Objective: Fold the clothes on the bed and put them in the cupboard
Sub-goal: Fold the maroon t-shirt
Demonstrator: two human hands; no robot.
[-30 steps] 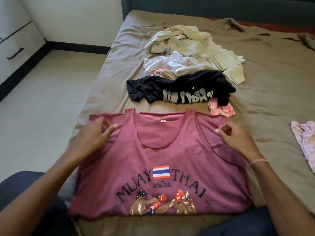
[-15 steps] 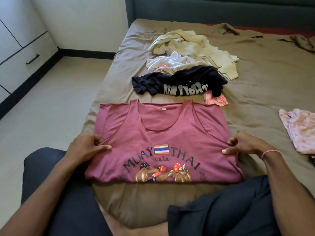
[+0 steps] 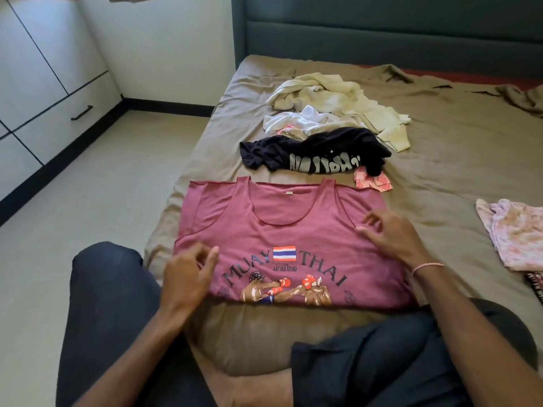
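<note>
A pink "Muay Thai" tank top (image 3: 282, 218) lies flat, print side up, on the brown bed sheet (image 3: 440, 177) in front of my knees. My left hand (image 3: 188, 271) is at the top's lower left edge, fingers loosely curled and holding nothing. My right hand (image 3: 390, 236) rests on the top's right side with its fingers spread. Behind the top lie a crumpled black shirt (image 3: 317, 154), a white garment (image 3: 296, 121) and a cream garment (image 3: 332, 95). The white cupboard (image 3: 38, 83) stands at the left across the floor.
A small pink patterned cloth (image 3: 373, 182) peeks out beside the black shirt. A pink floral garment (image 3: 517, 233) lies at the bed's right edge. The dark headboard (image 3: 382, 33) closes the far end. Bare floor (image 3: 97, 186) separates bed and cupboard.
Both hands let go of the top's side edges. The right hand moved up onto the top's right side; the left hand lifted with fingers loose. The top lies where it was pulled.
</note>
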